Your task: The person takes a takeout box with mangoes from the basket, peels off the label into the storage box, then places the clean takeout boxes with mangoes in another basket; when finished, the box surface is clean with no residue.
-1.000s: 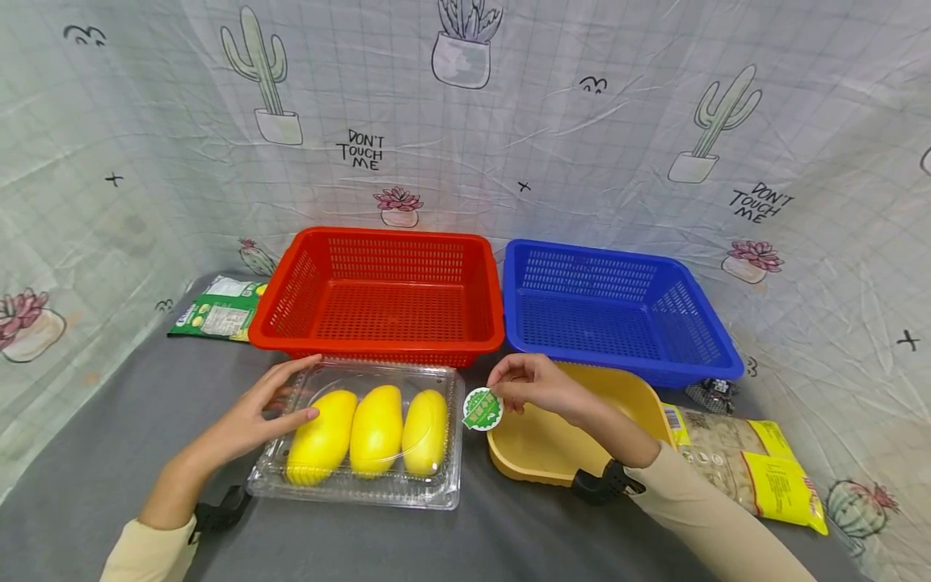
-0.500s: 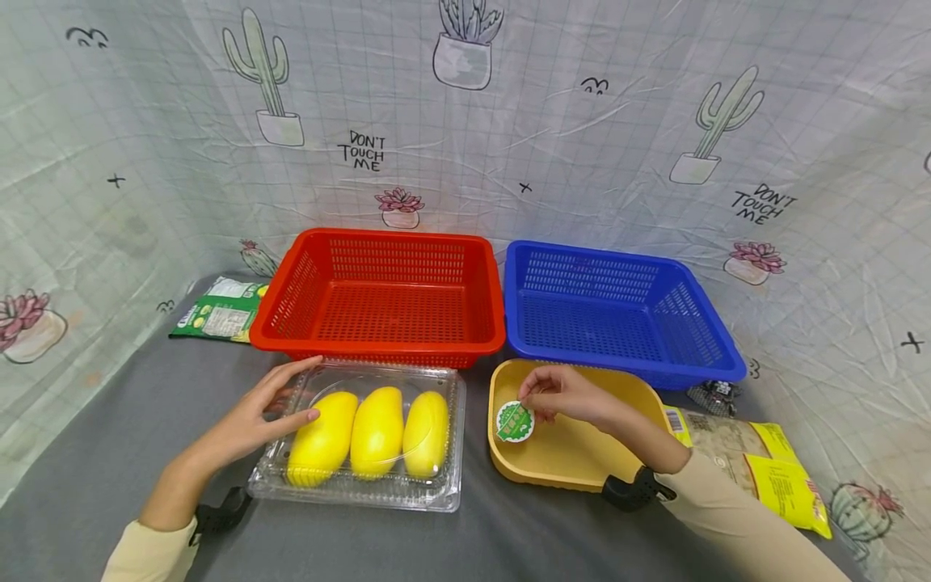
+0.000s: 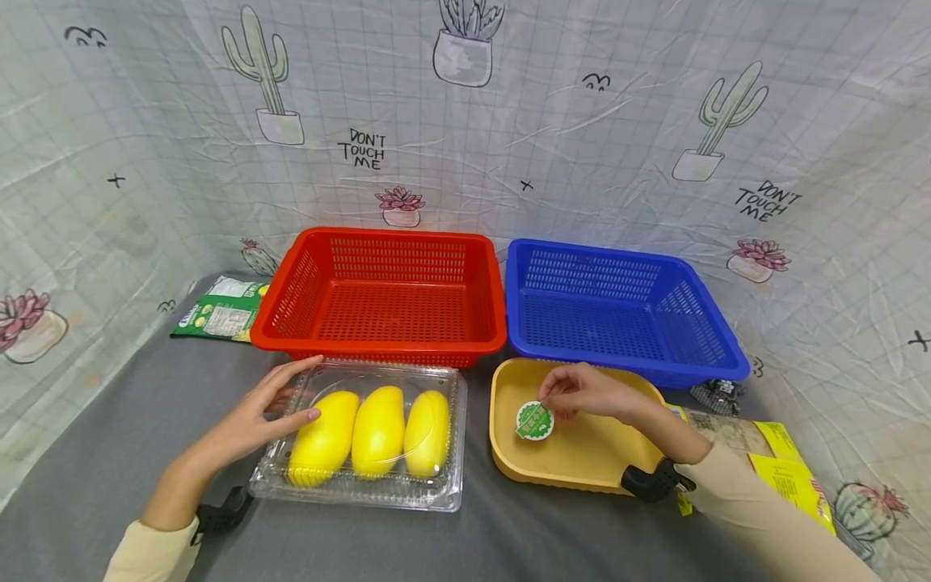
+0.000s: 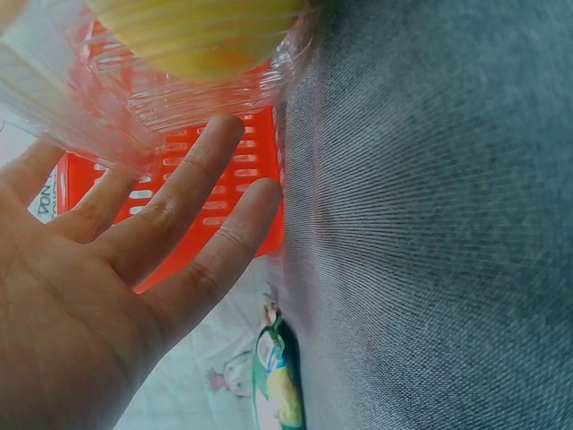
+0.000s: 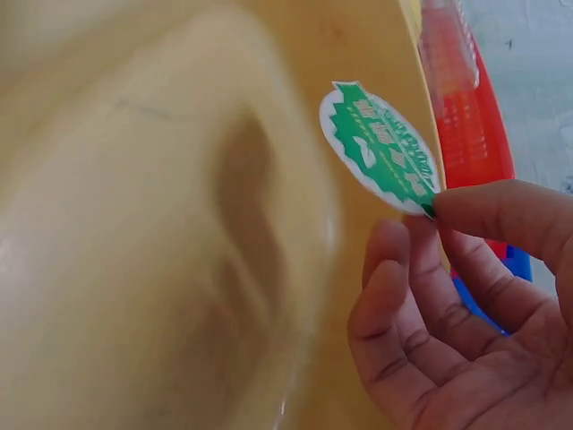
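Green sticker [image 3: 534,421] sits pinched in your right hand [image 3: 587,391] above the yellow tray [image 3: 582,462], well apart from your left hand [image 3: 254,422], spread against the clear box [image 3: 364,496].

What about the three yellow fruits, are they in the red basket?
No, the three yellow fruits lie inside the clear plastic box, in front of the red basket.

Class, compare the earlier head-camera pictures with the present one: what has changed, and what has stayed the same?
The right hand has moved rightward, carrying the green-and-white sticker from the gap beside the clear box to over the yellow tray. It still pinches the sticker. The left hand stays at the box; the red basket and blue basket stayed put.
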The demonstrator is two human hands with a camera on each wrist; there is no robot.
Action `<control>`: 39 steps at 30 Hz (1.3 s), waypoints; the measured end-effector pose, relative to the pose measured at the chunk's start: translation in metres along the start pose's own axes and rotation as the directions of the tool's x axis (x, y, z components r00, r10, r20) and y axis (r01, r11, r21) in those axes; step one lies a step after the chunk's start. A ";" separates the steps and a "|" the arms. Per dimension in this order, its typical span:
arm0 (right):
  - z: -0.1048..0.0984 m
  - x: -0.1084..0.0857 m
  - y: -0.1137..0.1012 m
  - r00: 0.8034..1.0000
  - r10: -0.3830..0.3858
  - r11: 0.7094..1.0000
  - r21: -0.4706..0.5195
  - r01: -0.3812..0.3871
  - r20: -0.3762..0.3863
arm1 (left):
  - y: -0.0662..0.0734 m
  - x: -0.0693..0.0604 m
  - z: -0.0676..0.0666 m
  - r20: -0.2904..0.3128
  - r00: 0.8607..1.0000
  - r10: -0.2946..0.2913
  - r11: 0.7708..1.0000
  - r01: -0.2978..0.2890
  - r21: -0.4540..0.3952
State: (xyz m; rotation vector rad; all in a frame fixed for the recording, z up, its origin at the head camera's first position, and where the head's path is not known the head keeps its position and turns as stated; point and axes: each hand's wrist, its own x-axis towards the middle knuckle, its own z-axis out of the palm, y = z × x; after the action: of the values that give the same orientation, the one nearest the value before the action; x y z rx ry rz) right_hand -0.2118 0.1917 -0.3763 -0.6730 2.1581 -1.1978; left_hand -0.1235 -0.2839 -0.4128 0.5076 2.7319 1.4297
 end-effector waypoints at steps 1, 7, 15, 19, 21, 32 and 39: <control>-0.002 0.000 0.001 1.000 0.005 1.000 -0.002 -0.005 0.004 | 0.000 0.000 0.000 0.000 1.000 -0.002 1.000 0.002 -0.001; -0.008 -0.001 0.006 0.999 0.032 0.999 -0.030 -0.031 0.022 | -0.001 0.001 0.001 0.001 1.000 -0.004 1.000 0.004 -0.006; -0.011 -0.002 0.011 0.999 0.043 0.998 -0.053 -0.041 0.031 | -0.001 0.001 0.001 0.002 1.000 -0.002 1.000 0.002 -0.013; -0.011 -0.001 0.012 0.998 0.049 0.996 -0.081 -0.047 0.028 | 0.000 0.001 0.001 0.002 1.000 -0.006 1.000 0.006 -0.012; -0.012 -0.001 0.013 0.998 0.051 0.994 -0.098 -0.048 0.031 | 0.000 0.001 0.001 0.002 1.000 -0.010 1.000 0.010 -0.014; -0.017 -0.007 0.019 0.996 0.072 0.988 -0.142 -0.062 0.061 | 0.000 0.001 0.001 0.005 1.000 -0.017 1.000 0.017 -0.021; -0.019 -0.010 0.020 0.995 0.070 0.984 -0.169 -0.058 0.067 | -0.001 0.000 0.001 0.006 1.000 -0.018 0.999 0.018 -0.031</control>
State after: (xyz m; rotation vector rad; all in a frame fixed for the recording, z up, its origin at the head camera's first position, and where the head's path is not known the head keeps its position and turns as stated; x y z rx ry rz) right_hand -0.2208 0.2188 -0.3834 -0.7014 2.2186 -0.9520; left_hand -0.1237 -0.2837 -0.4136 0.4839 2.6979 1.4624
